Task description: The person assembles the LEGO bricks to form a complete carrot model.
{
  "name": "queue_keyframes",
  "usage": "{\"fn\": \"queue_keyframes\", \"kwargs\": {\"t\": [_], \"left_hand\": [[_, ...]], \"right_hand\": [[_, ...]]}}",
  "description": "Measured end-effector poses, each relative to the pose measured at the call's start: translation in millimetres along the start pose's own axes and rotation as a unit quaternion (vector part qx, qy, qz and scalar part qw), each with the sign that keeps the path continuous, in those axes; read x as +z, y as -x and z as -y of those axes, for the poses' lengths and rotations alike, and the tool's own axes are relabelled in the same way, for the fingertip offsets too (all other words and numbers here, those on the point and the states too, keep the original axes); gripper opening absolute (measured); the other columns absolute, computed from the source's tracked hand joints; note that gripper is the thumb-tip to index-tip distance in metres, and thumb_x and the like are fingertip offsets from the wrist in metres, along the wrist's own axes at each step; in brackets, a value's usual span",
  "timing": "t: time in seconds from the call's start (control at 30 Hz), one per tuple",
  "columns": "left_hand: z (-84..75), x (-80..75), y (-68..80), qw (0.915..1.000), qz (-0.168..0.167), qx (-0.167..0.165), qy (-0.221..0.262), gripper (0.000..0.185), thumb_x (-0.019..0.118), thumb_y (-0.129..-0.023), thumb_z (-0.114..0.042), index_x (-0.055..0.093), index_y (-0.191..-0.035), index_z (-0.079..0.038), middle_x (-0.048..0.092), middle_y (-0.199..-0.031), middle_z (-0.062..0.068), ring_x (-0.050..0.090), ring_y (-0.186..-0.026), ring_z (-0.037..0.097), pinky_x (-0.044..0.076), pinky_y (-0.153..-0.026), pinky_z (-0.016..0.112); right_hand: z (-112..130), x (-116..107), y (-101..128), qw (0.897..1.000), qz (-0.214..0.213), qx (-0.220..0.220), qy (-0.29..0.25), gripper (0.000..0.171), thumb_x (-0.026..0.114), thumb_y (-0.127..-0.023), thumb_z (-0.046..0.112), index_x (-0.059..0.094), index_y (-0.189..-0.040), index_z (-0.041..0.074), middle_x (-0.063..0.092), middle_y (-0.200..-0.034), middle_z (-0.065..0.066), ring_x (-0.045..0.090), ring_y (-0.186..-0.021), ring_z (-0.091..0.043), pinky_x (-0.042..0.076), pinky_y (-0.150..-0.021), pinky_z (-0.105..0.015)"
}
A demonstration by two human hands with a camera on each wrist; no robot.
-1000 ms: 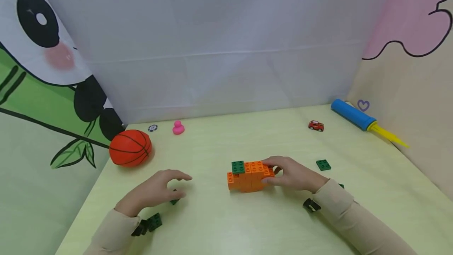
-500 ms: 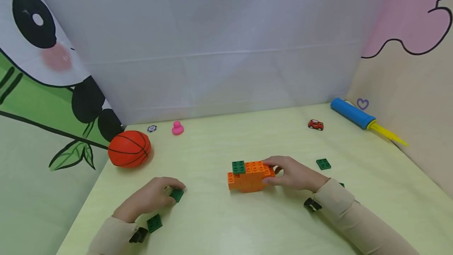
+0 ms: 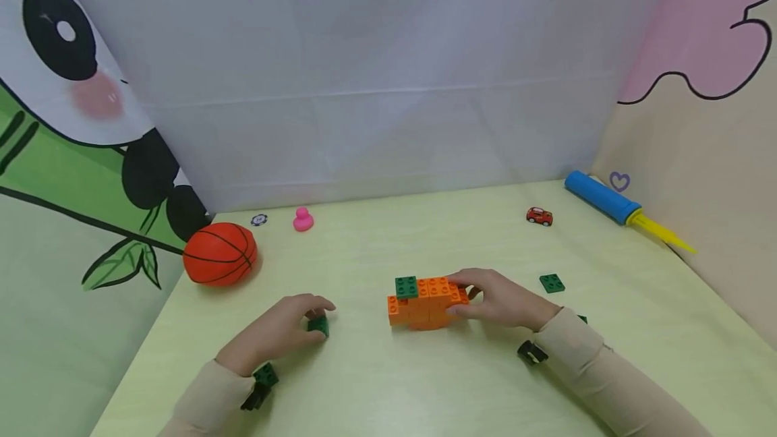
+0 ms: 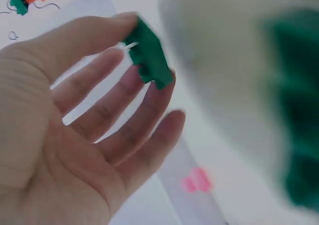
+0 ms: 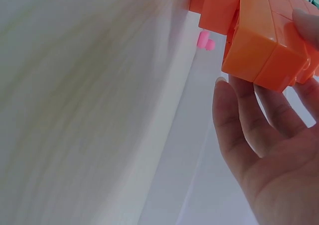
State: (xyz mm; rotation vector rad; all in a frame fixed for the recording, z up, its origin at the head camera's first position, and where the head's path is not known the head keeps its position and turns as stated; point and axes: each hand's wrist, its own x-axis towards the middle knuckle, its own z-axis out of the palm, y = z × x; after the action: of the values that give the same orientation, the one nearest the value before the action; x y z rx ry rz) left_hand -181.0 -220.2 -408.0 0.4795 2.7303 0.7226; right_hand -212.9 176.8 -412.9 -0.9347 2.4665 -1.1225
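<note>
My left hand (image 3: 285, 329) pinches a small green toy brick (image 3: 318, 326) between thumb and fingertips. The left wrist view shows this green brick (image 4: 152, 56) with its studs turned toward the palm. To its right in the head view stands a block of joined orange bricks (image 3: 427, 309), with one green brick (image 3: 406, 287) fixed on its upper left. My right hand (image 3: 494, 297) grips the right end of the orange block. Seen from the right wrist, thumb and fingers lie around the orange bricks (image 5: 269, 41). A second loose green brick (image 3: 266, 375) lies beside my left cuff.
More green bricks lie right of my right hand, one in full view (image 3: 552, 282) and one half behind the sleeve (image 3: 583, 319). Farther back are a basketball (image 3: 220, 254), a pink toy (image 3: 303, 219), a poker chip (image 3: 259, 220), a red toy car (image 3: 539, 216) and a blue-and-yellow pump (image 3: 607, 201).
My left hand has come down on the green brick, taken hold of it and carried it a little to the right. The right hand stays on the orange block.
</note>
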Motion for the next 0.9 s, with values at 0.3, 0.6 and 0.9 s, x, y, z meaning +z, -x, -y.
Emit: {"fn": "queue_keyframes", "kwargs": {"t": [0.3, 0.6, 0.9], "left_hand": [[-75.5, -10.9, -15.6, 0.9707, -0.127, 0.192, 0.068, 0.042, 0.075, -0.089, -0.014, 0.063, -0.13, -0.017, 0.065, -0.112, -0.008, 0.061, -0.099, 0.009, 0.056, -0.089, 0.035], [-126.9, 18.1, -47.9, 0.9478, -0.155, 0.26, 0.1, 0.036, 0.071, -0.094, -0.021, 0.064, -0.128, -0.012, 0.065, -0.119, -0.004, 0.06, -0.105, 0.009, 0.052, -0.096, 0.031], [-134.4, 31.2, -54.7, 0.9552, -0.132, 0.236, 0.12, 0.036, 0.072, -0.093, -0.022, 0.065, -0.127, -0.01, 0.067, -0.123, 0.0, 0.062, -0.106, 0.013, 0.053, -0.094, 0.028]], "right_hand": [[0.0, 0.2, 0.5, 1.0, 0.0, -0.002, 0.012, 0.055, 0.07, -0.093, 0.043, 0.058, -0.138, 0.014, 0.062, -0.122, 0.009, 0.055, -0.106, -0.015, 0.053, -0.091, -0.039], [-2.2, 0.8, -1.0, 0.999, -0.003, -0.032, 0.012, 0.048, 0.069, -0.094, 0.041, 0.06, -0.135, 0.019, 0.063, -0.119, 0.012, 0.057, -0.104, -0.013, 0.053, -0.091, -0.041], [-2.6, 0.0, -0.9, 0.999, -0.006, -0.038, 0.016, 0.046, 0.069, -0.093, 0.041, 0.061, -0.133, 0.021, 0.064, -0.116, 0.014, 0.057, -0.101, -0.012, 0.053, -0.091, -0.039]]}}
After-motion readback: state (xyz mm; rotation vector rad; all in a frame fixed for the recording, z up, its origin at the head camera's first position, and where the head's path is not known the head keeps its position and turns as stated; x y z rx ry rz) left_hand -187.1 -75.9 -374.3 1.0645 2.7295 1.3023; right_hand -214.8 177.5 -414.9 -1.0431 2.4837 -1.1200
